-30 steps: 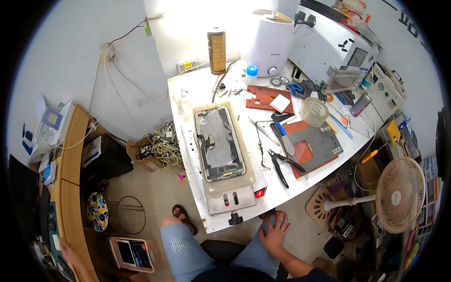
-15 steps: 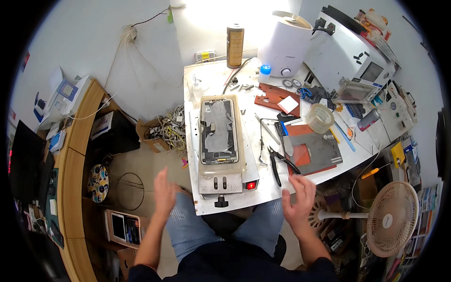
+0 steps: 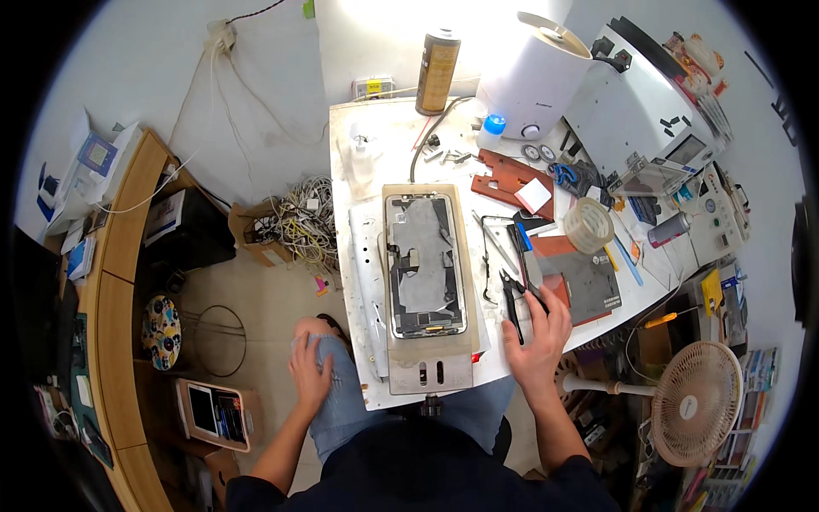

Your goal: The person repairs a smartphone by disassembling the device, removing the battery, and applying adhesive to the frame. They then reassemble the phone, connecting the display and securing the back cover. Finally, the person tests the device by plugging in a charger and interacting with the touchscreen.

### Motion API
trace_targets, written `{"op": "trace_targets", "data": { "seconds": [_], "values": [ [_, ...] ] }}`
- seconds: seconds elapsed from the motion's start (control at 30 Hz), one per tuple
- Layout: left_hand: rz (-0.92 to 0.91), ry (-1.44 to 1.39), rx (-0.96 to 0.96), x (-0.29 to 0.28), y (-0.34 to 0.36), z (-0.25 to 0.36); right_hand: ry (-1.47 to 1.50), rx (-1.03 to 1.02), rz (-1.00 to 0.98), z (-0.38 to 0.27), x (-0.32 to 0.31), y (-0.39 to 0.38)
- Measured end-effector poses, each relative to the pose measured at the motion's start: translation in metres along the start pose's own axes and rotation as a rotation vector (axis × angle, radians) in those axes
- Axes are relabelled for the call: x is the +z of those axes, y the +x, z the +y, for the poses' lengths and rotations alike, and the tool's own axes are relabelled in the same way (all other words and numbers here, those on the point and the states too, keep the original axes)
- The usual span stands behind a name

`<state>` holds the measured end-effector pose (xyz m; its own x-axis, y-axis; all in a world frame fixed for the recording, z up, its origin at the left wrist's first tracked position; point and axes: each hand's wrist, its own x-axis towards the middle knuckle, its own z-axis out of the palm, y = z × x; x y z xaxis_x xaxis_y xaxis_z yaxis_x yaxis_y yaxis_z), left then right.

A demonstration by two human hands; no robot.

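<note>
**At the bench's near right edge: black-handled pliers under the right fingertips**

On the white workbench (image 3: pixel 401 136), just right of the tan heating fixture (image 3: pixel 426 294), lie the black-handled pliers (image 3: pixel 514 299). Long axis running roughly away from the body, tilted a little: jaws toward the far side, handles pointing back at the bench's near edge. Directly over the handle end sits the right hand (image 3: pixel 539 343), palm down, fingers (image 3: pixel 550 300) loosely spread and extended forward, tips on or just above the handles; contact likely, a closed grasp not visible. Thumb toward the fixture side, beside the pliers' near end. No pinch, no fist.

Well apart, off the bench altogether, rests the left hand (image 3: pixel 309 369), flat on the knee in blue jeans (image 3: pixel 341 401), fingers together and slightly curled over the fabric, holding nothing. Clearly the farther hand; the fixture and its opened phone chassis (image 3: pixel 423 264) stand between it and the pliers.

Just right of the right fingertips: a dark grey mat (image 3: pixel 589 286) with a red-brown pad edge, touching or nearly touching the little-finger side. Farther off, a roll of clear tape (image 3: pixel 589 225), a white humidifier (image 3: pixel 531 85), a tall brown spray can (image 3: pixel 437 60). Beside the bench at lower right, a desk fan (image 3: pixel 695 403).
</note>
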<state>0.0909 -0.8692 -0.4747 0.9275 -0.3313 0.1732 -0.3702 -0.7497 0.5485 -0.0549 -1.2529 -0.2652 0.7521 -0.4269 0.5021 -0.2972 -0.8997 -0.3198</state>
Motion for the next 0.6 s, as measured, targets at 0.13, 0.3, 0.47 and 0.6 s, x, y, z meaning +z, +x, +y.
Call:
{"op": "trace_targets", "data": {
  "seconds": [0.13,0.3,0.47,0.6],
  "values": [
    [0.156,-0.417,-0.004,-0.021,0.045,0.022,0.027,-0.033,0.114,0.005,0.007,-0.005],
    [0.168,-0.607,0.355,-0.135,0.100,0.130,0.015,-0.007,0.148,0.004,0.009,-0.006],
    [0.117,-0.488,0.906,-0.209,0.139,0.215,-0.005,0.007,0.169,0.001,0.011,-0.005],
    [-0.019,-0.380,1.023,-0.224,0.154,0.255,0.018,0.033,0.177,0.005,0.011,-0.008]
  ]
}}
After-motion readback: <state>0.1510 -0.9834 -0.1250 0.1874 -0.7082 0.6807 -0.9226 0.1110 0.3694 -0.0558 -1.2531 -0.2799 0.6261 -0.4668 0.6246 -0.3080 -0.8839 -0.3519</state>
